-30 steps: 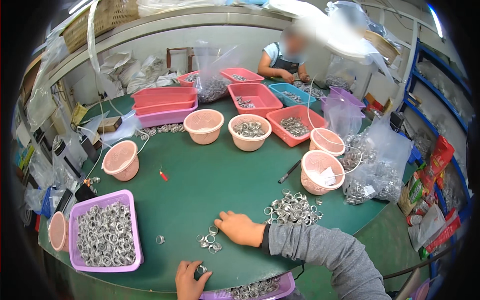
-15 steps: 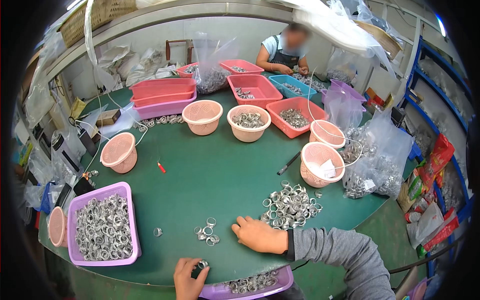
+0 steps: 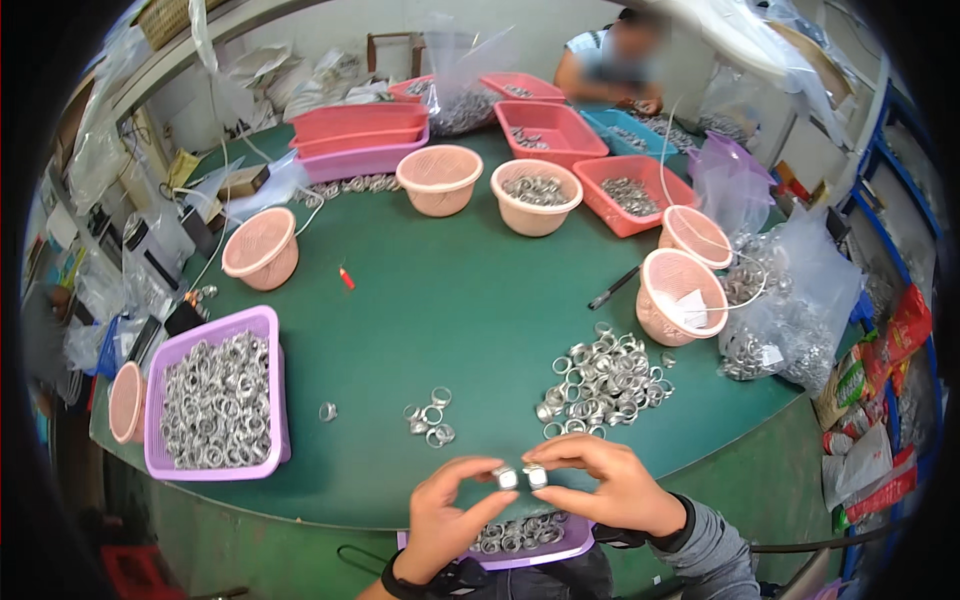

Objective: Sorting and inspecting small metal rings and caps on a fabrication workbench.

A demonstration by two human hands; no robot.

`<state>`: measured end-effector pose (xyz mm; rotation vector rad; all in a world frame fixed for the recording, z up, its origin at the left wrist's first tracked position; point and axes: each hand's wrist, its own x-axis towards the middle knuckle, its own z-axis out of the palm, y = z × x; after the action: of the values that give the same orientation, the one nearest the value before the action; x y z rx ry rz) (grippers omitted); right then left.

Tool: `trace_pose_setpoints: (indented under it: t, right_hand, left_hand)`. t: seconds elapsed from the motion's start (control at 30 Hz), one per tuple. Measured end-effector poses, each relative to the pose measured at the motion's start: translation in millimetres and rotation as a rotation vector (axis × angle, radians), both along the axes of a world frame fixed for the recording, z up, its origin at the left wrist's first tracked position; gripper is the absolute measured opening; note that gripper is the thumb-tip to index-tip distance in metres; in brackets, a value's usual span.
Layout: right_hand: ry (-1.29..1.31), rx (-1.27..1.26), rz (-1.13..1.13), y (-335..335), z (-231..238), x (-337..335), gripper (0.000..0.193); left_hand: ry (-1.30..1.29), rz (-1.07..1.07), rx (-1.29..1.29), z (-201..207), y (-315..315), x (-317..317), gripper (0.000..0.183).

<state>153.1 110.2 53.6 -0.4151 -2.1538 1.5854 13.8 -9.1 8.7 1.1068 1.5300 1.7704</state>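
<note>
My left hand [image 3: 442, 512] pinches a silver-coloured metal ring [image 3: 507, 479] between thumb and fingertips, its flat squarish top showing. Close beside it, my right hand [image 3: 618, 488] pinches a second, similar ring [image 3: 537, 477]. The two rings are held side by side, a small gap between them, above the table's near edge. Below my hands is a purple basket [image 3: 570, 543] of rings. A large pile of rings [image 3: 610, 378] lies beyond my right hand. Several more rings [image 3: 438, 412] form a small group beyond my left hand, with a single ring [image 3: 328, 411] farther left.
A purple basket [image 3: 283, 400] full of rings stands left on the green table [image 3: 420, 300]. Pink baskets [image 3: 440, 185] line the far side, near red trays [image 3: 570, 135]. A black pen [image 3: 613, 287] and a red pointed item [image 3: 346, 278] lie mid-table. A person [image 3: 610, 65] sits opposite.
My right hand has left the table by the pile and come to my left hand, now with a ring in it. My left hand has lifted its ring. The view has shifted.
</note>
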Motion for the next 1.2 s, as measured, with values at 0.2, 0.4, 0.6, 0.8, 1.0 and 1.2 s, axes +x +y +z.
trace_pose_setpoints:
  t: [0.2,0.4,0.6,0.8,1.0,1.2]
  right_hand:
    - [0.128,-0.091,-0.098,-10,-3,10,0.032]
    - [0.148,0.159,-0.111,-7,-10,10,0.032]
    - [0.142,0.144,-0.118,-9,-10,13,0.032]
    - [0.113,0.129,-0.132,-9,-11,13,0.033]
    - [0.088,0.044,-0.070,-8,-16,13,0.034]
    - [0.150,-1.451,0.115,-9,-43,19,0.029]
  left_hand:
    - [0.079,-0.052,0.020,5,11,7,0.032]
    - [0.052,-0.074,0.020,3,6,10,0.030]
    - [0.092,-0.086,0.039,9,7,13,0.031]
    - [0.092,-0.117,0.018,7,6,13,0.032]
    - [0.123,-0.033,0.025,3,1,13,0.034]
    - [0.580,-0.039,0.055,11,4,14,0.035]
